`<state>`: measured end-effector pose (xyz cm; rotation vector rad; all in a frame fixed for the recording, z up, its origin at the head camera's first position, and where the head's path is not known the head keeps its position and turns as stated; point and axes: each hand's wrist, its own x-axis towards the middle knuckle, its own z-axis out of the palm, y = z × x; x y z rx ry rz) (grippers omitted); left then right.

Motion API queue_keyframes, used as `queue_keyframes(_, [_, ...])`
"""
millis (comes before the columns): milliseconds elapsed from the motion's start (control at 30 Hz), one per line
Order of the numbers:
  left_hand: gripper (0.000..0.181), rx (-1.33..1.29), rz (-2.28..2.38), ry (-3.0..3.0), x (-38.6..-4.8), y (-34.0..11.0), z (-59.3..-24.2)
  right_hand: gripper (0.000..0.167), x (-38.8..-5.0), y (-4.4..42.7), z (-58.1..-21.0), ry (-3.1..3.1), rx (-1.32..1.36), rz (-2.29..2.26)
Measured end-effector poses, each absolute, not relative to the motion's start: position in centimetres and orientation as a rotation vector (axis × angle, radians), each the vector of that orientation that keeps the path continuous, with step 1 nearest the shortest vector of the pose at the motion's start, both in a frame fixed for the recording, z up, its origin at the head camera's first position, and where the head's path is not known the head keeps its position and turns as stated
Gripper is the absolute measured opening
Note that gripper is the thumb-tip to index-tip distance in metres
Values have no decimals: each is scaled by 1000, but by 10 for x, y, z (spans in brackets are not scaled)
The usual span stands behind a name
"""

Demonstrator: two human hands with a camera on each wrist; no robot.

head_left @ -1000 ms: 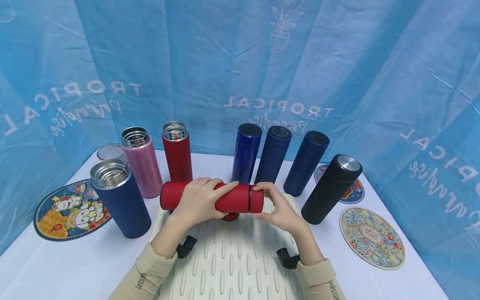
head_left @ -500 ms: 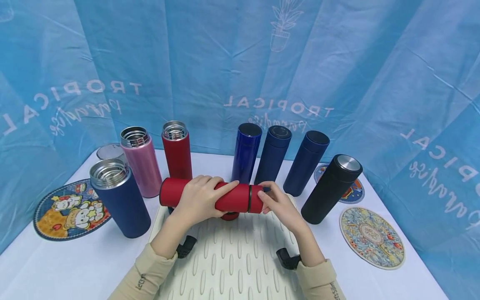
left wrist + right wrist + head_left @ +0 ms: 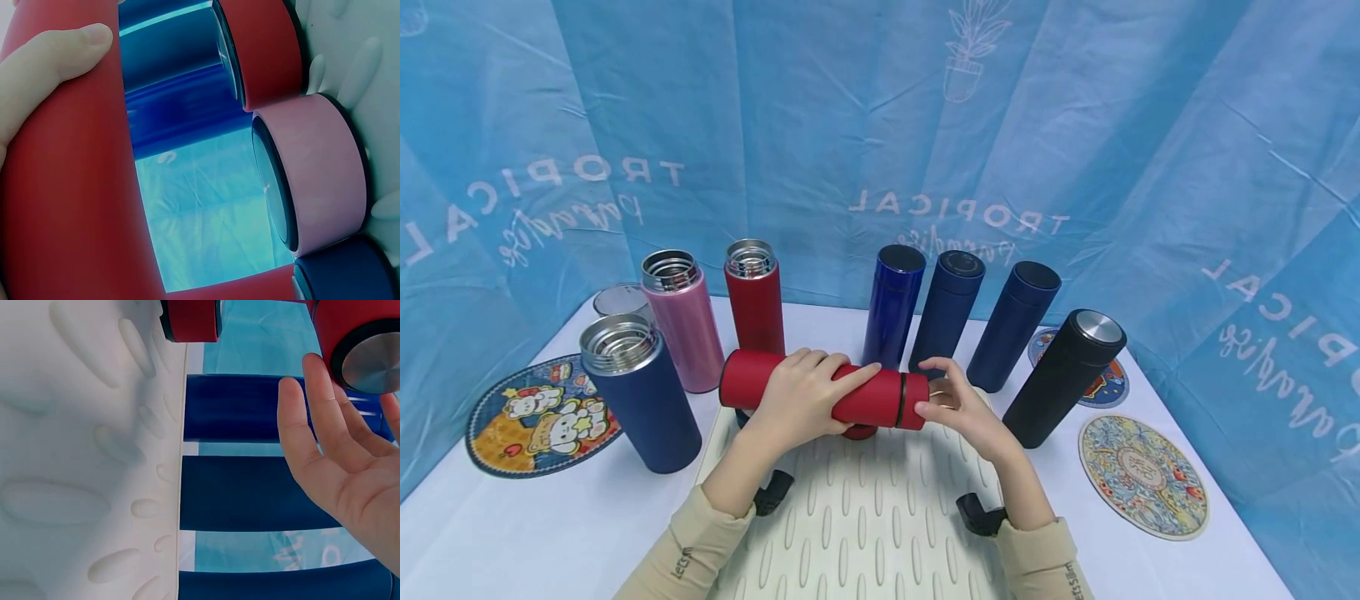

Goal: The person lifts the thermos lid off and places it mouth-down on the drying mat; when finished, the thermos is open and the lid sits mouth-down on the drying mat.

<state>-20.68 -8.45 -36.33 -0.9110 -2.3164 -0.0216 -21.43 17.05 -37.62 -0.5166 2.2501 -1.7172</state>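
Observation:
A red thermos bottle (image 3: 872, 396) lies sideways above the white ridged board. My left hand (image 3: 805, 392) grips its body from above, and the left wrist view shows the thumb (image 3: 69, 53) across it. At the lidded right end is my right hand (image 3: 964, 408), fingers spread and thumb at the lid's edge. In the right wrist view, its fingers (image 3: 322, 406) stretch loosely beside the lid's steel top (image 3: 375, 359). Below the bottle sit a red lid (image 3: 265, 53), a pink lid (image 3: 325, 175) and a navy lid (image 3: 347, 272), mostly hidden in the head view.
Uncapped navy (image 3: 643, 392), pink (image 3: 685, 329) and red (image 3: 756, 308) bottles stand left. Capped blue bottles (image 3: 947, 312) and a black bottle (image 3: 1060, 383) stand right. Round mats (image 3: 1142, 475) lie at the sides. The white ridged board (image 3: 850, 533) is in front.
My right hand has loosened from the lid, its fingers spreading and shifting a little to the right. My left hand keeps its grip, and the bottle's left end has risen slightly.

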Motion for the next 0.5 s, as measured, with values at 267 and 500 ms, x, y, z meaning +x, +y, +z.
queue_keyframes(267, [78, -901, -11, -2334, -206, -84, -363, 71, -214, 172, -376, 2279, -644, -1693])
queue_keyframes(500, [78, -894, -51, -2354, -206, -86, -363, 80, -214, 167, -380, 2403, -812, -1671])
